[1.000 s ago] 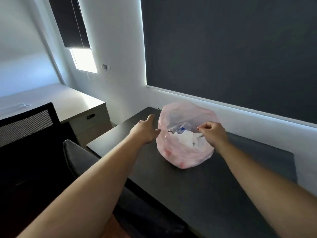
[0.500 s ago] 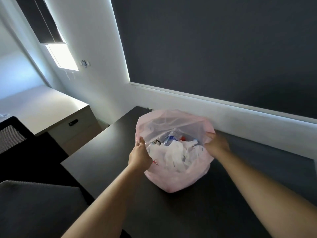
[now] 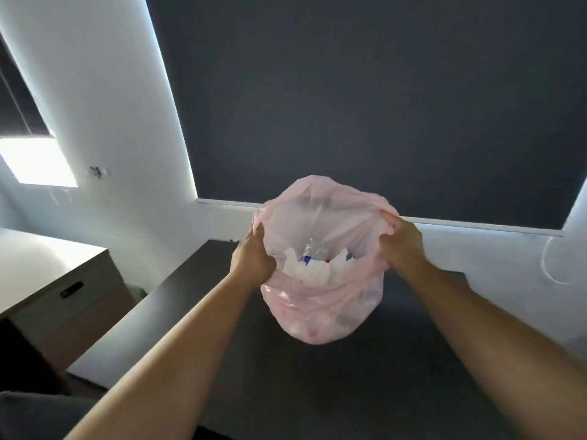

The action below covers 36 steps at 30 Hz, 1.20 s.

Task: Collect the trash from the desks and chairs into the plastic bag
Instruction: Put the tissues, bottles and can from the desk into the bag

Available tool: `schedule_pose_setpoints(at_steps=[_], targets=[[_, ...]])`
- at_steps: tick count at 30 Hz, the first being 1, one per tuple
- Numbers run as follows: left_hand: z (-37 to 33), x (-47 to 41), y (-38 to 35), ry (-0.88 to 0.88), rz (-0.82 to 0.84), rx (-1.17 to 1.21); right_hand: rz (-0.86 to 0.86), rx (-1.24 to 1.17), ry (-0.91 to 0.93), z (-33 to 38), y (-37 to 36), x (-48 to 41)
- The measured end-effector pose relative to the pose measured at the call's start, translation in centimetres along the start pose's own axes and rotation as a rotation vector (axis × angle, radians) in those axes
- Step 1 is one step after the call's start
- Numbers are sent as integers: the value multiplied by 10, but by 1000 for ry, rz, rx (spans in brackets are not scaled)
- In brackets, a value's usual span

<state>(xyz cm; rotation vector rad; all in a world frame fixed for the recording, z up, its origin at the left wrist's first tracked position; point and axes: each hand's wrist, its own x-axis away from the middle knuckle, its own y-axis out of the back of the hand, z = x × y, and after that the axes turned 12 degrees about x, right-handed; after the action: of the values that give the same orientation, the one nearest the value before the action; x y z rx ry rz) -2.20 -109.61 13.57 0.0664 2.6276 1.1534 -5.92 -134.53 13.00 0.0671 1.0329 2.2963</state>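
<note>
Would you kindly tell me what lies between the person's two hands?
In the head view, the open mouth of the pink plastic bag spans from the left hand to the right hand; white crumpled trash shows inside it.

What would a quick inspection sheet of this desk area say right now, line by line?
Surface: dark desk beneath the bag.
Job's things: pink plastic bag, mouth spread open; white crumpled trash and a clear bottle inside.
Clutter: nothing seen.
Grippers: left hand grips the bag's left rim; right hand grips its right rim.
Cables: thin white cord looped against the right wall.
Surroundings: dark blind behind; pale cabinet at left.
</note>
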Motion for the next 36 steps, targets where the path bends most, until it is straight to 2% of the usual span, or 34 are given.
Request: schedule_pose_setpoints(at_steps=[6, 12, 18, 24, 32, 36], targets=[[-67, 32, -13, -203, 85, 118, -193, 125, -82, -27, 91, 69], [-186, 79, -61, -400, 296, 262, -475, 205, -267, -82, 224, 146], [-308, 142, -96, -607, 397, 423, -757, 123, -409, -124, 345, 215], [-442, 235, -118, -829, 514, 584, -1062, 74, -518, -176, 469, 305], [-569, 392, -165, -972, 641, 669, -1316, 107, -656, -256, 584, 431], [-612, 459, -194, -1000, 769, 696, -1366, 152, -719, -288, 620, 485]])
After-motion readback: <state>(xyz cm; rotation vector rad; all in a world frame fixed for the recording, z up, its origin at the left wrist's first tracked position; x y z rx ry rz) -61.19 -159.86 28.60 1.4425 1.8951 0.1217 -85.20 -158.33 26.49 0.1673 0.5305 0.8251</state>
